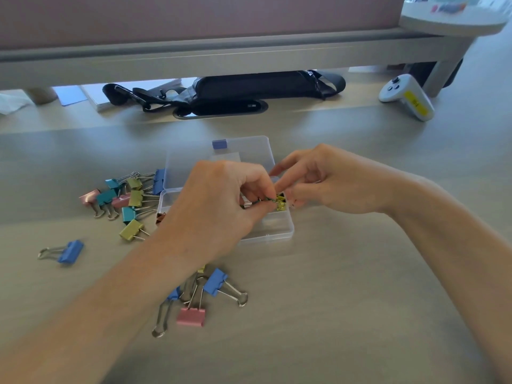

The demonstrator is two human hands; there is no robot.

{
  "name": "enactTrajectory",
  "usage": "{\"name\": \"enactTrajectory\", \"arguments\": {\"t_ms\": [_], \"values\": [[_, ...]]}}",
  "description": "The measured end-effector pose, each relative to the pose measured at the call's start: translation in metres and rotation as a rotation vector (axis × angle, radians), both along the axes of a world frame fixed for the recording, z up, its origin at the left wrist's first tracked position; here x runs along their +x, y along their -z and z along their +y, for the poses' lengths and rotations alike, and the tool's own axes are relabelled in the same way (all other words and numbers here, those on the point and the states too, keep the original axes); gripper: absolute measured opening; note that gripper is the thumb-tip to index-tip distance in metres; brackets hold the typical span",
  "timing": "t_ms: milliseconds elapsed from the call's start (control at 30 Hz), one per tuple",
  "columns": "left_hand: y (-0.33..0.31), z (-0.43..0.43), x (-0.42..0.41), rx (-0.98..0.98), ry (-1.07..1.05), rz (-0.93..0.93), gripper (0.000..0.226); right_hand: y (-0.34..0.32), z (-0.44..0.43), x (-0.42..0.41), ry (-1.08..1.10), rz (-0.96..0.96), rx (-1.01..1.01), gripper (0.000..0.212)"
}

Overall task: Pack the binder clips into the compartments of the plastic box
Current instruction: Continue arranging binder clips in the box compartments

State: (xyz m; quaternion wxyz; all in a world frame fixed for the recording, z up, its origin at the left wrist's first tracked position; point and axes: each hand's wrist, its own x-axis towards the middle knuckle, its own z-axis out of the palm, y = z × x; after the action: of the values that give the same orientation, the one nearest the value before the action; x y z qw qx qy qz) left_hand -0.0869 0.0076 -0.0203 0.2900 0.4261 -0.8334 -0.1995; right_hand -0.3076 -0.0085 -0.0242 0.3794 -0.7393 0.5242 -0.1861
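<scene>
On my feed the left hand (221,200) has its grip clamped, thumb and forefinger curled onto a yellow clip (280,203). The right hand (327,184) meets it from the other side, and I read its grip as pinched on that same clip, forefinger on top, thumb underneath. The clip hangs just above the box (277,231), over its right part. Which compartment, I can't tell, because the fingers cover the dividers.

The box is clear plastic and sits mid-tabletop (360,300). Its lid (249,153) is thrown back flat on the far side, with a blue latch (219,144) at the far edge. At the box's left end a brown clip (160,217) seems to sit inside.

Just left of the box there's a heap (130,198) of clips in teal, yellow, pink and blue, tangled together right up against the box. Further left, well apart, lies a lone blue clip (70,252). Nearer me, by the left forearm, is another small bunch: a second blue clip (214,282) and a pink clip (191,316), wire handles crossing.

Far back on the tabletop, a black bag (249,88) lies under a shelf (221,59), with a white controller (407,97) off to the right.
</scene>
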Motion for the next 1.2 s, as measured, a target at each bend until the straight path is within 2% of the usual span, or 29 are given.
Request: {"name": "enactTrajectory", "arguments": {"t_ms": [200,433,733,867,1033,1200], "values": [[0.004,0.000,-0.002,-0.001,0.000,0.054,0.010,-0.004,0.002,0.001,-0.015,0.027,-0.003,0.018],[0.006,-0.002,0.001,0.095,0.012,0.159,0.008,-0.002,0.002,0.000,-0.016,0.026,-0.016,0.017],[0.009,-0.007,0.004,-0.011,0.044,0.028,0.007,-0.003,0.002,0.000,-0.017,0.026,-0.005,0.016],[0.006,-0.009,0.006,0.003,0.048,0.007,0.007,-0.007,0.004,0.002,-0.013,0.042,0.022,0.016],[0.003,-0.011,0.010,-0.055,0.126,-0.112,0.001,-0.008,0.005,0.004,-0.002,0.043,0.013,0.015],[0.006,-0.010,0.018,-0.066,0.160,-0.114,0.008,-0.005,0.004,0.009,0.018,0.087,-0.029,0.013]]}}
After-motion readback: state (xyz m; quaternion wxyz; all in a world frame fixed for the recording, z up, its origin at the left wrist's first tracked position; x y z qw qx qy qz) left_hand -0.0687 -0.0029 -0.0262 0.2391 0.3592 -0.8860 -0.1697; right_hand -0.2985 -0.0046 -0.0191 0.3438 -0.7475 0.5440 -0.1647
